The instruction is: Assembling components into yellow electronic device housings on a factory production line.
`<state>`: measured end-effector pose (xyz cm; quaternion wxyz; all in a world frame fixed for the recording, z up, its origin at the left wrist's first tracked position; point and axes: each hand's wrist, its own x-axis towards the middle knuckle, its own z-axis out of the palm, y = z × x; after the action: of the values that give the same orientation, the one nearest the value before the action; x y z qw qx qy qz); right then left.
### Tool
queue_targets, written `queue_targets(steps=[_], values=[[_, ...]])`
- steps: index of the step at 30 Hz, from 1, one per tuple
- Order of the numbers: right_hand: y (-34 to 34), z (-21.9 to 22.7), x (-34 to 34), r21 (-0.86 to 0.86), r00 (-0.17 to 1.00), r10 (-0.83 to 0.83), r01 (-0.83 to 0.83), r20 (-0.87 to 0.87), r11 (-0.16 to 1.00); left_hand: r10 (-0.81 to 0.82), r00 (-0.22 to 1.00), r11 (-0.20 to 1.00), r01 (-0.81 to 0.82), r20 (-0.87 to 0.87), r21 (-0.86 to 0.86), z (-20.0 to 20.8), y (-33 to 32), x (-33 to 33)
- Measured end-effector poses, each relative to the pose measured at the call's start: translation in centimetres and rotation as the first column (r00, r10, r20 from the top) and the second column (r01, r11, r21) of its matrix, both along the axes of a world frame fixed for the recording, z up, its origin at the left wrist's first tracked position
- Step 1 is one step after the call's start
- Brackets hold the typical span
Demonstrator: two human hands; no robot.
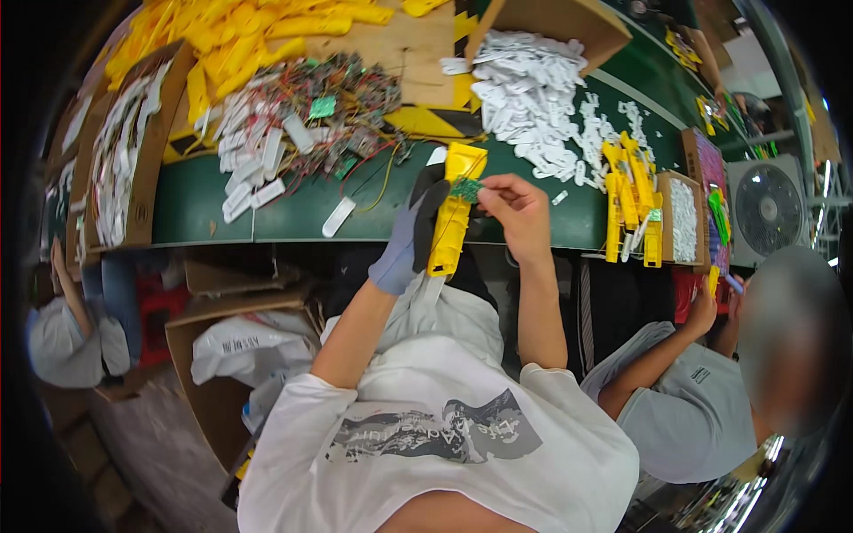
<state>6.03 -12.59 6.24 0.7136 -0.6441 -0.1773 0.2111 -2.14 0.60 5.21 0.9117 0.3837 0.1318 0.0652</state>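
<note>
The left hand (407, 244), wearing a grey and black glove, is closing around the yellow plastic housing (453, 213) from its nine o'clock side and is gripping it at mid-length. The housing's long axis is running from twelve o'clock down to six o'clock, tilting slightly rightward at the top. The bare right hand (520, 213) is sitting at the housing's three o'clock, its thumb and forefinger pinching the small green circuit board (465, 188). The board is touching the housing's upper face, just at ten o'clock of the right fingertips. Both are being held above the near edge of the green conveyor belt (293, 213). The right hand is nearer the board.
</note>
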Motion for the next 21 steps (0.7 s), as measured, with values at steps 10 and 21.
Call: queue_targets(steps=[10,21], values=[[0.3,-1.2,0.4,-0.01,0.997,0.062,-0.063,-0.035,0.998,-0.02,0.998,0.999,0.018,-0.054,-0.028,-1.8,0.6,-0.4],[0.5,-1.2,0.6,-0.056,1.0,0.012,-0.013,-0.016,0.998,0.012,0.999,1.0,-0.012,-0.044,-0.009,-1.9,0.7,-0.2]])
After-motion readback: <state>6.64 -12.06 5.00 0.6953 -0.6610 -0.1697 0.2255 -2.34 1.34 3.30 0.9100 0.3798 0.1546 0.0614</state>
